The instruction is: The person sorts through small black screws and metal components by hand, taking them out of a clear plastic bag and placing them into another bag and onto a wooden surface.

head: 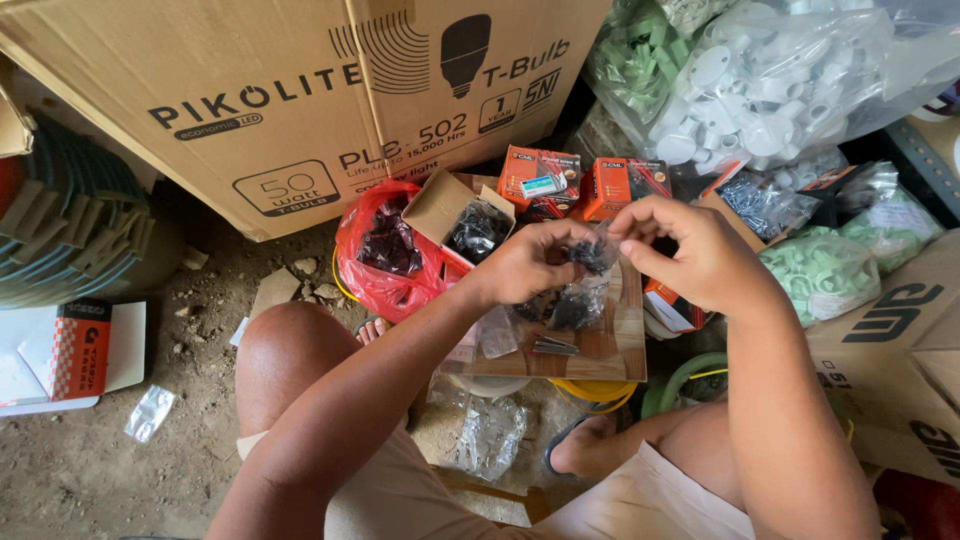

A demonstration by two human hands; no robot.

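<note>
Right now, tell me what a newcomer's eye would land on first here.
First, the two hands in the middle: the left hand and right hand pinch a small clear bag of dark screws above a wooden board. Behind them a big cardboard box fills the top left, and a bulging sack of white plastic fittings sits top right.

Daylight was soft and even, fairly bright, no hard shadows. My arms threw only faint shade on the dirt floor (pixel 90 470) at 7 o'clock. Glare sat on the clear bag of white parts (pixel 790 70) at 1 o'clock and on the red bag (pixel 372 270). Wide-angle bending showed at the edges; the big carton (pixel 250 110) bowed at 11. My hands stayed sharp, slight softness at corners.
</note>
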